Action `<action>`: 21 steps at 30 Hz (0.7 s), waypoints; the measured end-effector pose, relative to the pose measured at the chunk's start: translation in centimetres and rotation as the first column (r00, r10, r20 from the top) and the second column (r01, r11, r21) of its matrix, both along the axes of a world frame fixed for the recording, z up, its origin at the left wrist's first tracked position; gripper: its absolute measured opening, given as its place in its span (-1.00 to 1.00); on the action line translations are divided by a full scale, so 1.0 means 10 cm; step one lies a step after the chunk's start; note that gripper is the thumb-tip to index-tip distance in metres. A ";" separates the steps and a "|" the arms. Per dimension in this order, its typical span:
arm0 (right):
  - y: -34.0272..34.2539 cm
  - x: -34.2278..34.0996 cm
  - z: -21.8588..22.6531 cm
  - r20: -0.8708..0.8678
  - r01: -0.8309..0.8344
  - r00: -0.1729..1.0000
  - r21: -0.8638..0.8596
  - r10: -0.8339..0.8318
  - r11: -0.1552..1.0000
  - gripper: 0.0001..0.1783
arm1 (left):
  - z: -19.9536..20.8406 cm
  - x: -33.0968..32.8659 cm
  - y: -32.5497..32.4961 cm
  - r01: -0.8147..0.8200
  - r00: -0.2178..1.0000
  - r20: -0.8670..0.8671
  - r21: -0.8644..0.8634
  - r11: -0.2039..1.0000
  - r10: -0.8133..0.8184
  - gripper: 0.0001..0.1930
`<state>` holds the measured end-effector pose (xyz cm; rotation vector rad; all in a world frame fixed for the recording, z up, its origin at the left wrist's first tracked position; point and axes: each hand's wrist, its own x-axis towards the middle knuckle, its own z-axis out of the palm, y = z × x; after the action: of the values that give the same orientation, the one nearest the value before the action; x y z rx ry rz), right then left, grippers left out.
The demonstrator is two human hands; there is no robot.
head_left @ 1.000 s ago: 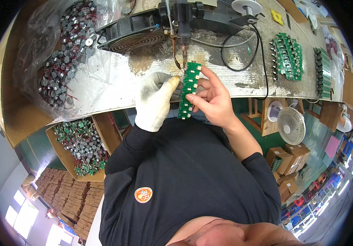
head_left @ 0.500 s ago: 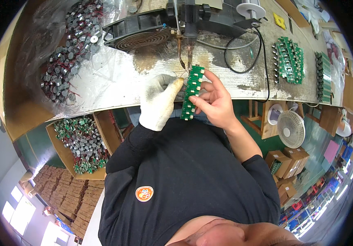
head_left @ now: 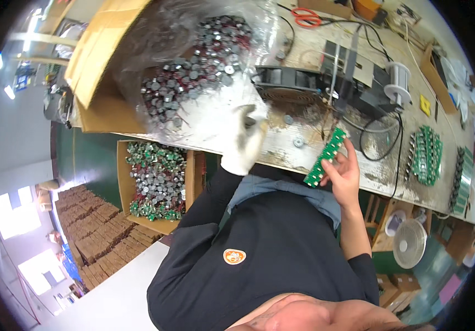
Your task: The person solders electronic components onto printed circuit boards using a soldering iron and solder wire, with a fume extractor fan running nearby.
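Note:
A strip of green circuit boards [head_left: 325, 158] with small pale parts along it is held slantwise in my bare right hand [head_left: 343, 175], pinched between thumb and fingers. Its far end is close to the tip of the soldering fixture [head_left: 336, 107]. My left hand [head_left: 244, 140], in a whitish glove, is over the near edge of the bench by the pile of small round metal components with red wires [head_left: 193, 71]. Motion smears its fingers, so whether it holds anything does not show. Two loose round components, one of them a silvery disc [head_left: 298, 142], lie between my hands.
A black fan [head_left: 290, 77] and a spool of solder wire [head_left: 397, 83] stand beside the fixture. Stacked green board strips [head_left: 427, 154] lie at right. A cardboard box [head_left: 189, 182] of wired parts sits below the bench edge. Red-handled scissors [head_left: 306, 17] lie far back.
My left hand has left the board strip and moved left toward the pile of components. The right hand still holds the strip, now tilted more. The whole view has shifted.

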<state>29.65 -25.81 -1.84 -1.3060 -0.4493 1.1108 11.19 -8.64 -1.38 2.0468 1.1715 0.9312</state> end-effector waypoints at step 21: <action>0.03 -0.02 -0.02 0.049 -0.043 0.998 0.035 0.042 0.998 -0.10 | 0.04 -0.12 0.73 -0.157 0.899 -0.414 -0.001 0.988 0.143 -0.73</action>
<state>29.40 -25.48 -1.99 -1.2993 -0.5332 1.1033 9.99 -1.39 -0.96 2.2153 1.5734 0.5476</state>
